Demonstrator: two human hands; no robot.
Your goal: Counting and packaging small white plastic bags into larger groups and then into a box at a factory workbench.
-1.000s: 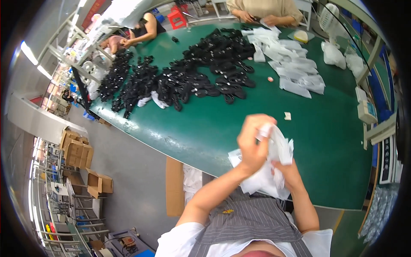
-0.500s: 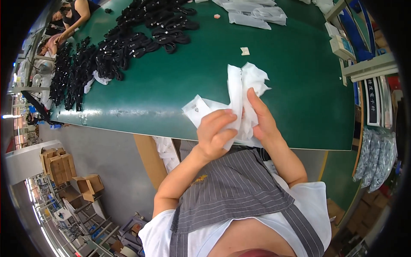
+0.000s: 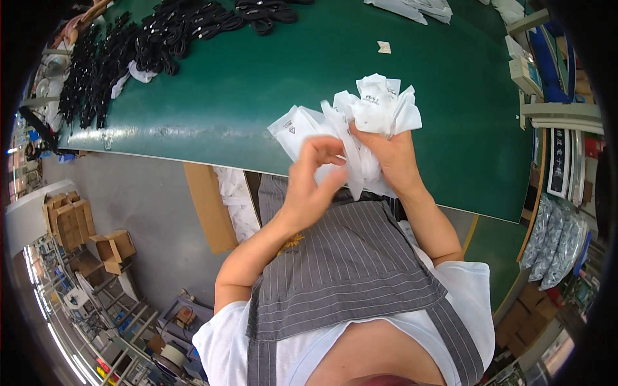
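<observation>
A bunch of thin white plastic bags [image 3: 380,106] with small dark print is gathered over the near edge of the green table. My right hand [image 3: 398,161] grips the bunch from the right, its thumb lying across the bags. My left hand [image 3: 309,186] is at the bunch's left side, slightly blurred, with curled fingers and thumb apart. Nothing shows held between them; whether the fingertips touch the bags, I cannot tell. One flatter printed bag [image 3: 293,128] sticks out on the left, behind my left hand.
Coiled black cables [image 3: 174,32] are piled at the table's far left. More white bags [image 3: 418,9] lie at the far edge, near a small pale tag [image 3: 384,47]. Below the table's front edge stands an open carton [image 3: 209,209] with white bags. A rack [image 3: 566,110] borders the right side.
The bags have bunched up and fanned out at the top in my right hand. My left hand has loosened from them, its fingers spreading. The whole view has shifted, with the table higher in the picture.
</observation>
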